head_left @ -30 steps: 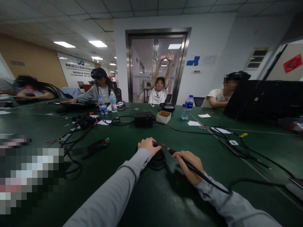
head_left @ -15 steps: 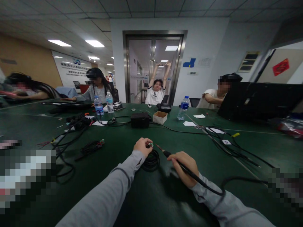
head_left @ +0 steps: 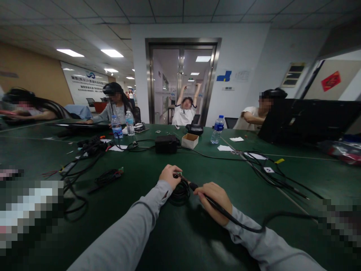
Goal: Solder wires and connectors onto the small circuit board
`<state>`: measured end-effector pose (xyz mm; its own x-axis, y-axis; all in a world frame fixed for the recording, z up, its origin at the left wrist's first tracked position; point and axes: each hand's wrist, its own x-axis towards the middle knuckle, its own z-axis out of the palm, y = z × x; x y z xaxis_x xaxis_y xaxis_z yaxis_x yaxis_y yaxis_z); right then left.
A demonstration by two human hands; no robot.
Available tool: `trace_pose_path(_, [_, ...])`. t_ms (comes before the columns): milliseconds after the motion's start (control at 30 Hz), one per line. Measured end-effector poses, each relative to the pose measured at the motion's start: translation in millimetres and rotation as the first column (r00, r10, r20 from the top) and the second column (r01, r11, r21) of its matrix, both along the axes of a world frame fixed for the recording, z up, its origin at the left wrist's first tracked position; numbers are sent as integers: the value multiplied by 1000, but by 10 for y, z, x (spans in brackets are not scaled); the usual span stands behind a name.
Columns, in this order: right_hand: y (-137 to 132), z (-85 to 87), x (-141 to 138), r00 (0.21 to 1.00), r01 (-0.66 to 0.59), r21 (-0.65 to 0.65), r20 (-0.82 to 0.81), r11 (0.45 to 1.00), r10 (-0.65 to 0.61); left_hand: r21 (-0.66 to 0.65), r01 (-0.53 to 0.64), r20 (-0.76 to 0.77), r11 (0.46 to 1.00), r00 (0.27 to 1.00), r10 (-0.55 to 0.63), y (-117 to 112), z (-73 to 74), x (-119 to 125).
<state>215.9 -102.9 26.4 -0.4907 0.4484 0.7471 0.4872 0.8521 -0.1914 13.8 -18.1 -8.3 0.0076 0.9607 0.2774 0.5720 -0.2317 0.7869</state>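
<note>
My left hand (head_left: pixel 169 176) is closed, its thumb and fingers pinching a small green circuit board (head_left: pixel 180 174) at the end of a cable. Beneath those fingers a coil of black cable (head_left: pixel 179 196) lies on the green table. In my right hand (head_left: pixel 216 198) is a soldering iron (head_left: pixel 194 186), gripped like a pen. The iron's tip points left and reaches the board's edge; whether it touches cannot be made out. From the handle a thick black cord (head_left: pixel 248 226) runs back over my right forearm.
Ahead stand a black box (head_left: pixel 166 144), a small open carton (head_left: pixel 190 141) and a water bottle (head_left: pixel 217 130). Tangled cables (head_left: pixel 93 150) lie to the left, more cables (head_left: pixel 270 171) to the right. Several people sit around the table, and a black monitor (head_left: pixel 307 120) stands at right.
My right hand has moved left, bringing the soldering iron's tip up to the small board. My left hand has stayed nearly still. The person across has shifted the raised arms slightly.
</note>
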Motion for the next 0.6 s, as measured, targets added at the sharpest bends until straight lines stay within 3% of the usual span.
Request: trace_pose_path(600, [9, -7, 19, 999, 41, -13, 19, 999, -41, -18, 20, -18, 1000, 1000, -20, -26, 20, -10])
